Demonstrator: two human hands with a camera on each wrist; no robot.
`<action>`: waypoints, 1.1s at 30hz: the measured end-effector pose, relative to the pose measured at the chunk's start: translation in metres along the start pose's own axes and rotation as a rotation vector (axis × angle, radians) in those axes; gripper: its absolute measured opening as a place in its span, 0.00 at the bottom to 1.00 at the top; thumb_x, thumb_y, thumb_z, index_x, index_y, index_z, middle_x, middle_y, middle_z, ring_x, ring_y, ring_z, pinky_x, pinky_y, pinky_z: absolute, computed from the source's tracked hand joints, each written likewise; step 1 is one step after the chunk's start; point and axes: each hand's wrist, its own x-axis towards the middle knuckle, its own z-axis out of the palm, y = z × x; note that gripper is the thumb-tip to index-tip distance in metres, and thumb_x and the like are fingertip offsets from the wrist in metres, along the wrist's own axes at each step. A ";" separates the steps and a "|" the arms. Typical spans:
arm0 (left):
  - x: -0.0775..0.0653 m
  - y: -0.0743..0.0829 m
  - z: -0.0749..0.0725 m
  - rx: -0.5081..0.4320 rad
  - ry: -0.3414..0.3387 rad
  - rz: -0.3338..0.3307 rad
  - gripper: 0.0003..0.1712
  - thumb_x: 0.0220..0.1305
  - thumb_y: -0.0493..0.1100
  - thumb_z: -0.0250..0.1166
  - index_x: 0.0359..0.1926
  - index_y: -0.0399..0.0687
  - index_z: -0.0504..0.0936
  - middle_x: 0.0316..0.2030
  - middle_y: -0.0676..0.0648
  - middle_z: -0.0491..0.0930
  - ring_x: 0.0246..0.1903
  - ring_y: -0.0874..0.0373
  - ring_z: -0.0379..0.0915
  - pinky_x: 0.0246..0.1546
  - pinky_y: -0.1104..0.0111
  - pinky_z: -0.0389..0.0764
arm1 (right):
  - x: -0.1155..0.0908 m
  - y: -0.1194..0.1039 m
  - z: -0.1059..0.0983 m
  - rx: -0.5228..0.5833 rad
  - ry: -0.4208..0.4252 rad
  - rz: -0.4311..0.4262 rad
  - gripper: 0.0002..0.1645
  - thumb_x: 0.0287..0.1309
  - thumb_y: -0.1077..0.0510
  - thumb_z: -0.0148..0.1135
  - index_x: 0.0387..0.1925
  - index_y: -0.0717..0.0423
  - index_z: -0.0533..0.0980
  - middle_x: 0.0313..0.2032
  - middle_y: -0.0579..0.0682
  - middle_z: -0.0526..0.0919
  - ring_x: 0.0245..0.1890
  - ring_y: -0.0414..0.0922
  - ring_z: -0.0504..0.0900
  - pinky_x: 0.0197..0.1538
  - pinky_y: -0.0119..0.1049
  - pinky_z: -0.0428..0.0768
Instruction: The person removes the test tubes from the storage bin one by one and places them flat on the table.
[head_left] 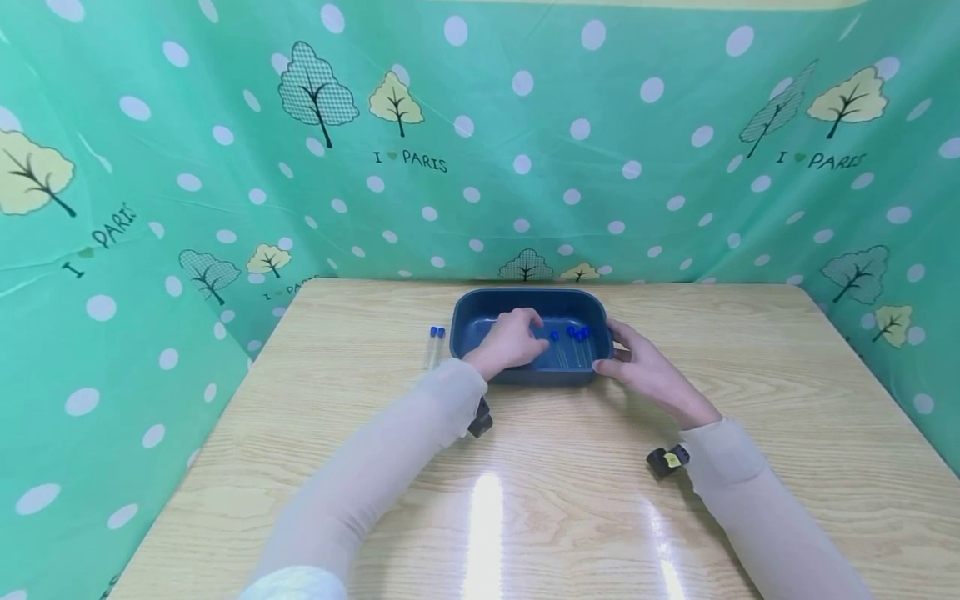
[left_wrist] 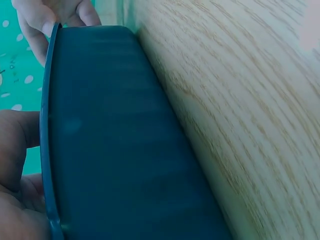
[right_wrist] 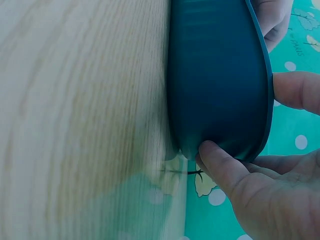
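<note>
A dark blue plastic basin [head_left: 536, 377] stands on the table. My left hand [head_left: 513, 340] reaches over its front rim, with thumb and forefinger apart and bent down into it; nothing shows between them. Just right of those fingertips, several clear tubes with blue caps [head_left: 577, 333] lie inside the basin. My right hand [head_left: 641, 367] holds the basin's right end, its thumb at the front corner and its fingers around the side. In the right wrist view, fingertips [right_wrist: 212, 152] press the outer wall. The basin wall hides part of my left hand in the left wrist view.
Two more blue-capped tubes [head_left: 435, 346] lie side by side on the wooden table [head_left: 360, 400], left of the basin. A green curtain [head_left: 525, 200] with dots and trees hangs behind the table and along its sides. Both wrists carry small black cameras [head_left: 667, 460].
</note>
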 end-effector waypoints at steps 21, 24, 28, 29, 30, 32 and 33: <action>0.010 0.011 0.015 0.000 -0.003 -0.033 0.22 0.62 0.45 0.64 0.56 0.43 0.76 0.55 0.45 0.77 0.49 0.53 0.74 0.51 0.60 0.76 | -0.001 -0.001 -0.001 -0.004 -0.011 -0.006 0.48 0.61 0.61 0.58 0.74 0.57 0.43 0.71 0.64 0.50 0.66 0.66 0.60 0.60 0.56 0.68; 0.012 0.011 0.017 0.002 -0.009 -0.035 0.22 0.62 0.45 0.65 0.56 0.42 0.76 0.55 0.45 0.76 0.51 0.52 0.74 0.52 0.59 0.75 | -0.001 -0.002 -0.001 -0.012 -0.010 -0.002 0.47 0.61 0.61 0.58 0.74 0.57 0.43 0.71 0.64 0.50 0.66 0.66 0.59 0.60 0.56 0.68; 0.014 0.011 0.018 0.009 -0.012 -0.049 0.22 0.62 0.44 0.65 0.56 0.43 0.76 0.54 0.45 0.77 0.51 0.52 0.73 0.52 0.59 0.75 | -0.001 -0.002 -0.001 -0.006 -0.013 -0.001 0.48 0.61 0.61 0.58 0.74 0.57 0.42 0.71 0.64 0.50 0.66 0.66 0.60 0.60 0.56 0.68; 0.014 0.012 0.018 0.010 -0.014 -0.055 0.22 0.62 0.44 0.65 0.56 0.43 0.76 0.54 0.45 0.77 0.51 0.52 0.73 0.51 0.59 0.75 | -0.001 -0.001 -0.001 -0.003 -0.013 -0.001 0.48 0.61 0.61 0.58 0.74 0.57 0.42 0.71 0.64 0.50 0.66 0.66 0.60 0.60 0.56 0.68; 0.015 0.013 0.018 0.012 -0.018 -0.060 0.22 0.62 0.44 0.65 0.56 0.43 0.75 0.54 0.45 0.77 0.50 0.53 0.73 0.51 0.59 0.75 | -0.001 -0.001 -0.001 -0.001 -0.013 -0.002 0.48 0.61 0.61 0.58 0.74 0.57 0.42 0.71 0.64 0.50 0.66 0.66 0.60 0.60 0.56 0.68; 0.015 0.014 0.018 0.017 -0.023 -0.066 0.23 0.62 0.44 0.64 0.56 0.43 0.75 0.54 0.45 0.77 0.49 0.53 0.73 0.51 0.59 0.76 | -0.001 -0.001 -0.001 -0.002 -0.011 -0.003 0.48 0.61 0.61 0.58 0.74 0.57 0.42 0.71 0.64 0.50 0.66 0.66 0.60 0.60 0.56 0.68; 0.016 0.014 0.018 0.021 -0.026 -0.068 0.23 0.62 0.43 0.64 0.56 0.43 0.75 0.54 0.45 0.77 0.48 0.53 0.73 0.51 0.59 0.76 | -0.001 -0.001 -0.001 -0.001 -0.011 -0.003 0.48 0.61 0.61 0.58 0.74 0.57 0.42 0.71 0.64 0.51 0.65 0.66 0.60 0.60 0.56 0.68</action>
